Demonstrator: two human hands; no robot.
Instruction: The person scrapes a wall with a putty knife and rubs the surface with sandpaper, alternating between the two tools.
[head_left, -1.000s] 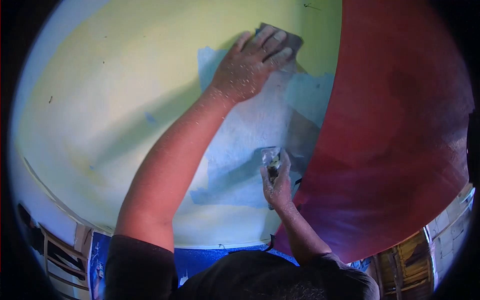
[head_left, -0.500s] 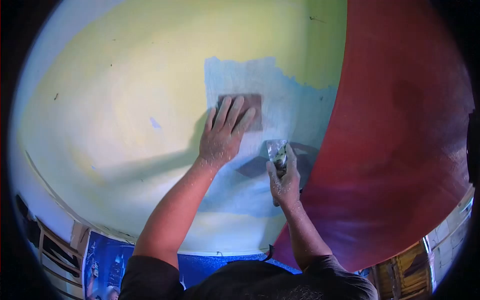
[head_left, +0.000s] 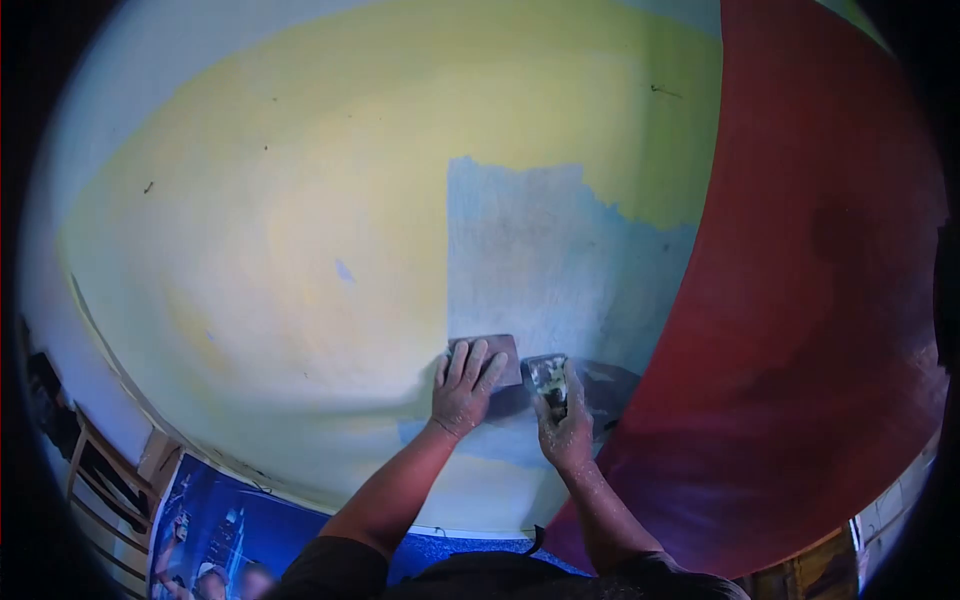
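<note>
A dark brown sheet of sandpaper (head_left: 506, 352) lies against the painted wall under the fingers of my left hand (head_left: 463, 393). Those fingers are spread and press the sheet flat near the lower left of a bare pale-blue patch (head_left: 520, 250). Just to the right, my right hand (head_left: 567, 430) grips a putty knife (head_left: 546, 372), its metal blade upward and smeared with pale filler. The blade is close beside the sandpaper's right edge. Whitish dust coats both hands and the forearms.
Yellow-green paint (head_left: 390, 120) surrounds the patch, and a dark red section (head_left: 830, 280) borders it on the right. Small nails or hooks (head_left: 149, 187) stick out of the wall. Below hang a blue poster (head_left: 215, 530) and, at left, a wooden rack (head_left: 105, 490).
My left hand has slid the sandpaper down the wall from the upper patch, closer to the putty knife. The view has tilted upward, so the wall sits lower in frame.
</note>
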